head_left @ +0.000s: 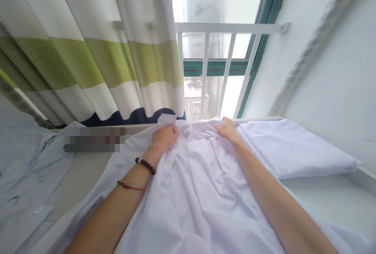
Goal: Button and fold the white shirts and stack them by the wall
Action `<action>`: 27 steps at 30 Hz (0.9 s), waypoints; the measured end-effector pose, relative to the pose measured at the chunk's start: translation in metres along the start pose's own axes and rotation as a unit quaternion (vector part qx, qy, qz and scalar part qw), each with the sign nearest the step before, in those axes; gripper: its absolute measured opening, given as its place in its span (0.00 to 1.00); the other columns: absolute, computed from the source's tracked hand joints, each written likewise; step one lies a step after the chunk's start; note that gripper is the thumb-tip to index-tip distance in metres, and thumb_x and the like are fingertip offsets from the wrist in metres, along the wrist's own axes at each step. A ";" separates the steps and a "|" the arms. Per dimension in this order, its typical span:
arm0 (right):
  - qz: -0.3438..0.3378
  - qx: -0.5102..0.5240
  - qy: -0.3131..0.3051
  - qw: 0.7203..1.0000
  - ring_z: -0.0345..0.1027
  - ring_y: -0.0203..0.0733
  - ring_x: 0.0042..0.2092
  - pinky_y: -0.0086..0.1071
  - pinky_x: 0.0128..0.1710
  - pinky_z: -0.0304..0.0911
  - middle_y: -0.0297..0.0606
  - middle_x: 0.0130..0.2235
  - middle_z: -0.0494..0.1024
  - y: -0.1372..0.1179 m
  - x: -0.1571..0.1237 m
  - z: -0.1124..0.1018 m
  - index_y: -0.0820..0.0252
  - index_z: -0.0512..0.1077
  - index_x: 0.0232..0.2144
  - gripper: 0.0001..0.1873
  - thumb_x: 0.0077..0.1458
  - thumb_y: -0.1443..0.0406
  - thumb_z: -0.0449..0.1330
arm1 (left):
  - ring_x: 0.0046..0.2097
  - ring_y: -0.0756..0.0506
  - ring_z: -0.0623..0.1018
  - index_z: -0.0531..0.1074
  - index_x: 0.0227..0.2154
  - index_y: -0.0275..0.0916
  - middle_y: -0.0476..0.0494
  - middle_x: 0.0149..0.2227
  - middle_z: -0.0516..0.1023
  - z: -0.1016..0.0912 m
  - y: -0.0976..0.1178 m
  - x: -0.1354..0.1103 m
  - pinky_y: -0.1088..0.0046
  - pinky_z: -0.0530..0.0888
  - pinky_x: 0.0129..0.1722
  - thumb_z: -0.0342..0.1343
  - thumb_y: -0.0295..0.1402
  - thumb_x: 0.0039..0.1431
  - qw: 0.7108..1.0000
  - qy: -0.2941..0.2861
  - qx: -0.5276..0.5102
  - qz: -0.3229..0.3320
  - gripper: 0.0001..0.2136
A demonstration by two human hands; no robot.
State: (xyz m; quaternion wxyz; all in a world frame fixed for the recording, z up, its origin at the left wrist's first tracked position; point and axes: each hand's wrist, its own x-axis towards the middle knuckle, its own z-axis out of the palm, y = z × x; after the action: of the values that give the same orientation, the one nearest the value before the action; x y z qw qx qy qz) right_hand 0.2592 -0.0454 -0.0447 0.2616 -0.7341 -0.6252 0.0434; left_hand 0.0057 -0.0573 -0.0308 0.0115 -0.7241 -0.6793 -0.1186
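Note:
A white garment (188, 175) of thin, wrinkled cloth is spread out in front of me, running from the far edge of the surface toward my body. At its far end, my left hand (165, 137) is closed on the cloth, and a small stiff flap like a collar tip sticks up just beyond the knuckles. My right hand (227, 129) pinches the same far edge farther right, its thumb and fingers gathering the fabric. Loose folds bunch up between the two hands. On my left wrist are a dark bead bracelet (146, 165) and a thin red cord.
A folded white cloth (302, 148) lies at the right by the wall. Crumpled white clothing (26, 168) with a button lies at the left, near a blurred-out patch. Beyond are a striped curtain (96, 62), a white railing (229, 28) and a green-framed window.

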 end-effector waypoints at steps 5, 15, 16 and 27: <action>0.015 0.054 0.020 0.998 0.65 0.46 0.52 0.33 0.52 0.58 0.51 0.51 0.70 -0.004 0.002 0.012 0.69 0.57 0.56 0.25 0.56 0.66 0.51 | 0.51 0.39 0.71 0.66 0.49 0.34 0.33 0.50 0.72 0.028 0.002 -0.004 0.64 0.69 0.47 0.46 0.36 0.62 0.997 0.053 -0.028 0.042 0.16; -0.129 0.041 -0.009 0.991 0.59 0.51 0.55 0.39 0.53 0.55 0.55 0.58 0.58 -0.030 -0.042 0.031 0.68 0.46 0.63 0.36 0.57 0.62 0.52 | 0.62 0.37 0.60 0.63 0.58 0.39 0.38 0.62 0.62 0.026 -0.003 -0.037 0.55 0.56 0.59 0.38 0.45 0.64 0.993 -0.033 0.001 0.111 0.25; -0.129 0.024 -0.009 0.991 0.59 0.52 0.56 0.40 0.54 0.55 0.55 0.58 0.58 -0.026 -0.044 0.031 0.68 0.47 0.63 0.35 0.57 0.63 0.52 | 0.65 0.38 0.56 0.58 0.61 0.38 0.39 0.65 0.57 0.025 -0.008 -0.044 0.56 0.53 0.61 0.36 0.46 0.64 0.990 -0.062 0.003 0.123 0.27; -0.031 -0.077 0.009 0.997 0.60 0.52 0.54 0.38 0.53 0.55 0.56 0.56 0.60 -0.007 -0.026 0.022 0.72 0.51 0.61 0.29 0.59 0.68 0.46 | 0.69 0.42 0.39 0.39 0.67 0.34 0.40 0.69 0.37 0.015 -0.016 -0.038 0.55 0.38 0.64 0.32 0.52 0.62 0.971 -0.194 0.017 0.139 0.36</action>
State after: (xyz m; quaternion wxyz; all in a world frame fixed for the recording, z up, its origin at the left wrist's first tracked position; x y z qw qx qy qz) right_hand 0.2388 -0.0621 -0.0676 0.2115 -0.7328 -0.6465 -0.0194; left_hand -0.0094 -0.0905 -0.0543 -0.0923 -0.8205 -0.5629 0.0382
